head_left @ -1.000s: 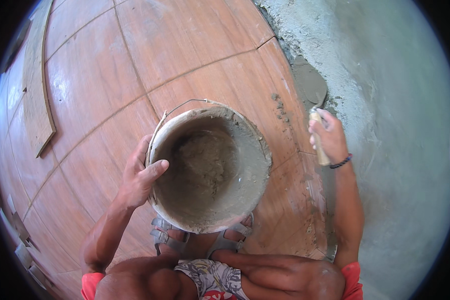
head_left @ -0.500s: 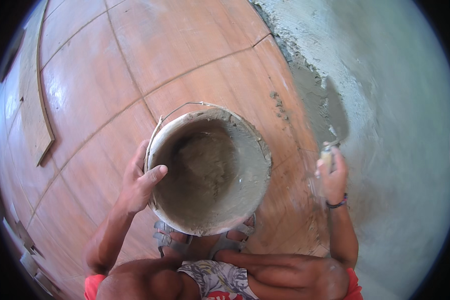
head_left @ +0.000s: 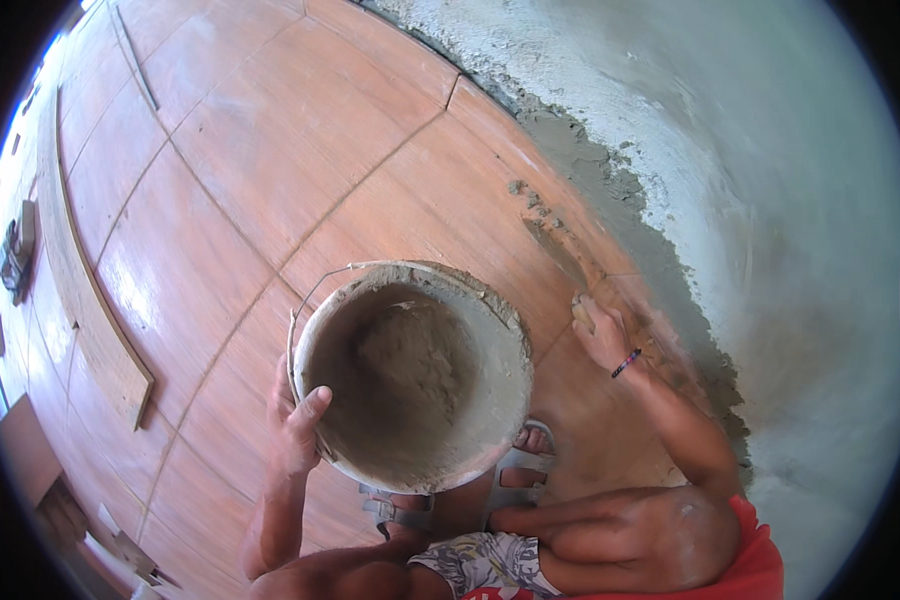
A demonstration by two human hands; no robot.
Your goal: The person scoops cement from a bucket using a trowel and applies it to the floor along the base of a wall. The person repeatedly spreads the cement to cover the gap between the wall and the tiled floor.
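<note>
L hand [head_left: 295,432] is closed round the L side of the bucket [head_left: 500,375]: thumb hooked over the rim, fingers down the outside, mostly hidden behind the wall. Bucket's mid-view, just ahead of my 2 sandals [head_left: 525,474], mouth facing up at me; can't tell if its base sits on the floor. Wire handle [head_left: 315,290] lies along the far rim; wet grey mortar [head_left: 420,360] inside.

R hand [head_left: 602,338] is out to the R of the bucket, well apart from it, fist curled round the trowel [head_left: 558,252] by its grip. Blade points fwd & a bit L over the brown tiles [head_left: 240,160], near some mortar crumbs [head_left: 533,199]; can't tell if it's touching tile. Bracelet [head_left: 626,363] on R wrist.

Further R, a rough mortar strip [head_left: 610,185] runs btwn the tile edge & the grey cement surface [head_left: 820,200]. Long wooden board [head_left: 110,350] lies on tiles, far L.
</note>
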